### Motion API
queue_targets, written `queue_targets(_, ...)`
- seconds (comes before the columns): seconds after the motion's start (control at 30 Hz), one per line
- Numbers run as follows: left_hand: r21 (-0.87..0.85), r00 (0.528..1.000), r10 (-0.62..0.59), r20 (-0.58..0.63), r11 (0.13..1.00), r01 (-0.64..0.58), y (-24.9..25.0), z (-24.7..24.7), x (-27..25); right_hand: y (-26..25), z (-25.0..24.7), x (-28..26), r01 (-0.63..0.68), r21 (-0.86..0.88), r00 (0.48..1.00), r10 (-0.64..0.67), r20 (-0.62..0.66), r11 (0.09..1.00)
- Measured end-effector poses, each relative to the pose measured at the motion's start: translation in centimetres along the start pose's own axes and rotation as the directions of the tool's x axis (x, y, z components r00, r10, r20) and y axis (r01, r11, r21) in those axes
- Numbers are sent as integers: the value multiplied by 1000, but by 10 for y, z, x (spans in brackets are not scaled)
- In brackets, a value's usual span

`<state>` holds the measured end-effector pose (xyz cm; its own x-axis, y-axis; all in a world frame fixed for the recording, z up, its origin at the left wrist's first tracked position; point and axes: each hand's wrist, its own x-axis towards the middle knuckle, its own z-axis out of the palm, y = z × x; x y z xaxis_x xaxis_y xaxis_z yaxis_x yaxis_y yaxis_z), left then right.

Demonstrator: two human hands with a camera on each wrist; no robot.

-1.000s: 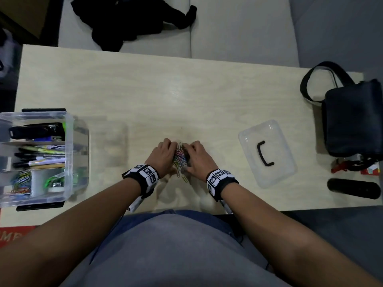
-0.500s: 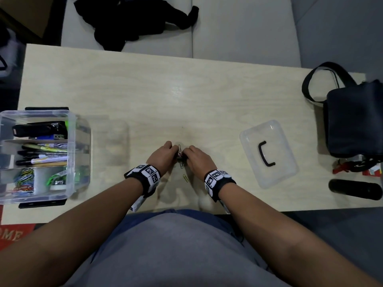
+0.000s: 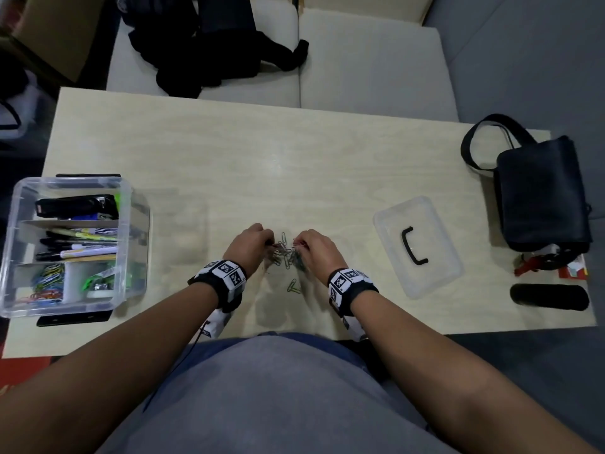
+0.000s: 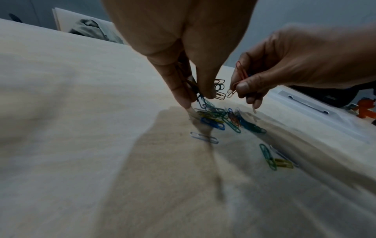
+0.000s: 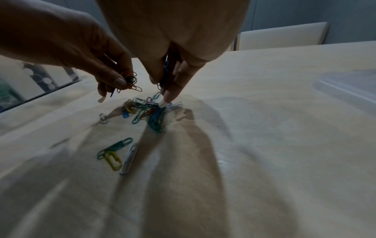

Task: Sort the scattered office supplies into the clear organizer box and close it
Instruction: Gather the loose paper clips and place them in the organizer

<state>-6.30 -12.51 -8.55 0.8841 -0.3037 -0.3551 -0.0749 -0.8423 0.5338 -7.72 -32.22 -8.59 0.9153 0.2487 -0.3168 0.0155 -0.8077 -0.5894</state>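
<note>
At six o'clock on the pale wooden table (image 3: 294, 152), left hand (image 3: 250, 245) and right hand (image 3: 314, 249) each pinch several coloured wire paper clips (image 4: 220, 119), so tangled ones could drop on the way to the clear plastic organizer box (image 3: 126, 204) at nine o'clock.

The organizer box (image 3: 124, 244) stands at the table's (image 3: 294, 152) left, paper clips (image 3: 286, 253) mid-front, lid (image 3: 435, 267) right.
</note>
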Motion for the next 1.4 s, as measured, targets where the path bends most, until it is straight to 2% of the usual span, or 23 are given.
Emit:
queue_targets(0.4,-120,993,-24,-116,993,10,-4,-34,-37,-38,1,-17,86,108,983,-67,-170,990)
queue_targets(0.73,-130,947,-86,-310,990,48,-33,-84,-80,-106,11,5,224,176,964,-192,-183,959)
queue_targets(0.97,-200,853,-221,-473,970,140,-73,-124,-120,-178,32,27,349,255,934,-312,-177,902)
queue_targets(1.2,-340,751,-353,-558,923,182,-116,-150,-172,-244,56,39,453,268,892,-431,-137,850)
queue_targets(1.4,-367,639,-486,-597,873,321,-160,-160,-213,-282,79,41,492,255,869,-487,-87,832)
